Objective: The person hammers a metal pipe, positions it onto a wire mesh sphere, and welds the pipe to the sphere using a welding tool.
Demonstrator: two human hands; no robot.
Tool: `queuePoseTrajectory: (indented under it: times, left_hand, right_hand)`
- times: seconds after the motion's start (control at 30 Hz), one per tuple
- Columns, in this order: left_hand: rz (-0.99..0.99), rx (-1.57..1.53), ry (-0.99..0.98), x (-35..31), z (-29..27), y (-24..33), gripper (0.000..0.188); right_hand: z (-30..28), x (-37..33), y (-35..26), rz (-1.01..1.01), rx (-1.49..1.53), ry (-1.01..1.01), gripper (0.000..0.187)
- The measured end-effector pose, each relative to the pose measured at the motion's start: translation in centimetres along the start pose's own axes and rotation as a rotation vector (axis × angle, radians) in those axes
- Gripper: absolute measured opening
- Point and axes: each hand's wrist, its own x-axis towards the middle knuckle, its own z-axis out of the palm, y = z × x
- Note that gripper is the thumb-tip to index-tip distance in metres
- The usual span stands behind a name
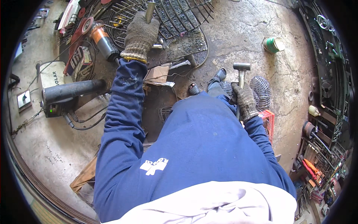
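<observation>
My left hand [141, 35], in a grey-brown knitted work glove, is closed round a short, thick metal bar [150, 12] that sticks up from the fist. It is at the near edge of a dark, grit-covered worktable [175, 48], over a metal grille [169, 16] of curved bars. Whether the bar touches the grille is hidden by the hand. Lower and to the right, my right hand [246, 100], gloved alike, grips the handle of a hammer [241, 67], head up, beside my leg and apart from the grille.
An orange and black angle grinder [102, 40] lies left of my left hand. Nearby are a pale welding machine [54, 74] and a black tube [74, 91]. On the right are wire coils [261, 91], a red crate [270, 121], a green tin [274, 44] and cluttered tool racks [324, 149].
</observation>
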Motion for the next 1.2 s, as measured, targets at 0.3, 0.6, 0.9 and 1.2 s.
queuePoseTrajectory:
  times: [0.3,0.6,0.9,1.2]
  left_hand:
    - [0.032,0.107,0.071,-1.3,0.3,1.4,0.04]
    - [0.0,0.091,0.037,-1.3,-0.2,1.4,0.042]
    - [-0.021,0.125,0.064,-1.3,0.2,1.6,0.041]
    - [0.054,0.02,0.105,0.4,0.5,0.0,0.042]
  right_hand:
    - [0.1,0.8,1.2,-0.045,-0.192,0.015,0.034]
    - [1.5,-1.2,-1.9,-0.034,-0.207,0.001,0.031]
    - [1.4,-1.8,-2.0,-0.064,-0.286,0.002,0.031]
    - [1.0,-4.8,-5.2,-0.665,-0.698,-0.032,0.042]
